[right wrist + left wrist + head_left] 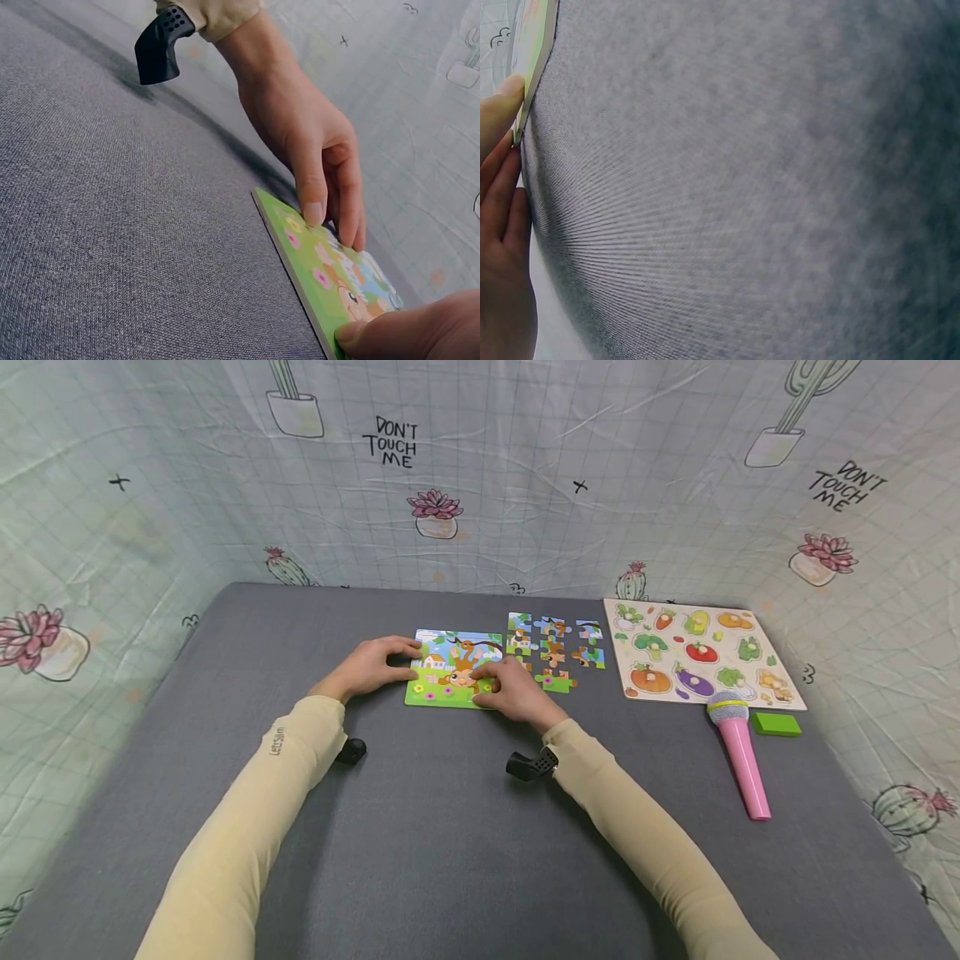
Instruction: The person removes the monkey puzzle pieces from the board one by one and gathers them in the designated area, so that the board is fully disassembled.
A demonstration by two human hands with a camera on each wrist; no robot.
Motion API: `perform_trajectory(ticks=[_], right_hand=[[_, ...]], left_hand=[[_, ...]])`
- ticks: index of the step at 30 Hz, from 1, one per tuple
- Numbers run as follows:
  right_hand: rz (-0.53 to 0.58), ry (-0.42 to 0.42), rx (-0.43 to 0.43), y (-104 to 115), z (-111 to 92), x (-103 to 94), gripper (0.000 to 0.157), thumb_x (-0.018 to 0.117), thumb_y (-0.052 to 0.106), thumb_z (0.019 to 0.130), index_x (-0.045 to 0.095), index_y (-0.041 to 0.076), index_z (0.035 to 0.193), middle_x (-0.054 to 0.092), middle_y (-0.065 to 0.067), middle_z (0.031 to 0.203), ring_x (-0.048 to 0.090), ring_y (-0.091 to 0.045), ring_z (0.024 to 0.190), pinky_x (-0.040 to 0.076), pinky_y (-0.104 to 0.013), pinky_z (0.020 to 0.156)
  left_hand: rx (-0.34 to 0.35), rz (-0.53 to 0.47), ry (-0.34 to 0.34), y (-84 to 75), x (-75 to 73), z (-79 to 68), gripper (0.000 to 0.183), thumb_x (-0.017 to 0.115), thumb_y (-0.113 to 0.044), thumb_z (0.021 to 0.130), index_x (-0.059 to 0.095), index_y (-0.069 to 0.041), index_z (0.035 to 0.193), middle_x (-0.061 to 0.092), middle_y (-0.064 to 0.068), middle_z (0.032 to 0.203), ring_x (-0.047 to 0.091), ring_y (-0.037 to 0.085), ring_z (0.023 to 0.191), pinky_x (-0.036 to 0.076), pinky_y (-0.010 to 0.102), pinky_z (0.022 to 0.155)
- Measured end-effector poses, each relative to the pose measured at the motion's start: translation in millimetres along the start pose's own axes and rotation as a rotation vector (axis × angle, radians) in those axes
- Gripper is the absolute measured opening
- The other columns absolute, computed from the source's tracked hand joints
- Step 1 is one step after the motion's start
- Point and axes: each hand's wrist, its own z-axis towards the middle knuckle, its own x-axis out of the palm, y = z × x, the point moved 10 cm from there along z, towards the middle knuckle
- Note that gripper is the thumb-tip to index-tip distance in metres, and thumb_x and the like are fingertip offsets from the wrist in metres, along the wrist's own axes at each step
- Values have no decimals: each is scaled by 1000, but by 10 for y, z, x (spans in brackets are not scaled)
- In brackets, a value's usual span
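Note:
A puzzle board (450, 694) printed with a monkey, a house and flowers lies flat on the table. My left hand (372, 665) holds its left edge, with the thumb on top in the left wrist view. My right hand (517, 693) is over the board's lower right part, thumb and forefinger touching its face. In the right wrist view the thumb (375, 334) lies near the board's front edge; the other fingers are out of view. Whether a piece is under these fingertips cannot be told. Several loose jigsaw pieces (553, 653) lie just right of the board.
At the right back lies a vegetable picture board (675, 689). A pink toy microphone (744, 768) rests with its head against that board's front edge, beside a green block (777, 724). Grey cloth covers the table (435, 843); a patterned sheet (510, 527) hangs behind.

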Motion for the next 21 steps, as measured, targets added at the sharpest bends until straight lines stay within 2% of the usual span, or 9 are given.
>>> perform_trajectory(ticks=[4, 7, 11, 15, 21], right_hand=[[-3, 1, 13, -10, -8, 1, 38, 70, 14, 92, 63, 5, 128, 49, -11, 88, 42, -22, 79, 36, -31, 66], [-5, -10, 10, -1, -14, -7, 36, 70, 14, 92, 64, 5, 126, 53, -12, 94, 44, -23, 79, 38, -32, 68], [13, -25, 29, -15, -21, -7, 30, 71, 15, 91, 65, 6, 119, 54, -11, 100, 44, -23, 83, 38, -33, 71], [9, -43, 43, -24, -20, -6, 24, 71, 16, 91, 68, 7, 113, 51, -11, 96, 42, -23, 86, 37, -33, 71], [-3, -79, 41, -29, -22, -24, 25, 72, 16, 90, 71, 10, 114, 51, -8, 98, 40, -22, 87, 35, -33, 71]], left_hand=[[0, -6, 1, -12, -3, -4, 42, 71, -24, 92, 64, -6, 129, 48, 7, 147, 36, 29, 140, 27, 47, 116], [-1, -7, 3, -21, -6, -6, 42, 71, -24, 92, 64, -6, 129, 48, 7, 147, 36, 29, 140, 27, 48, 116], [-1, 0, 7, -21, -3, -8, 42, 70, -24, 92, 64, -6, 129, 47, 7, 147, 36, 29, 140, 27, 48, 116], [1, 0, 9, -15, -3, -8, 42, 70, -24, 92, 64, -6, 129, 47, 8, 147, 36, 29, 140, 27, 48, 116], [5, -1, 14, -19, -9, -4, 42, 70, -24, 92, 64, -6, 129, 47, 8, 147, 36, 30, 140, 26, 48, 116]])
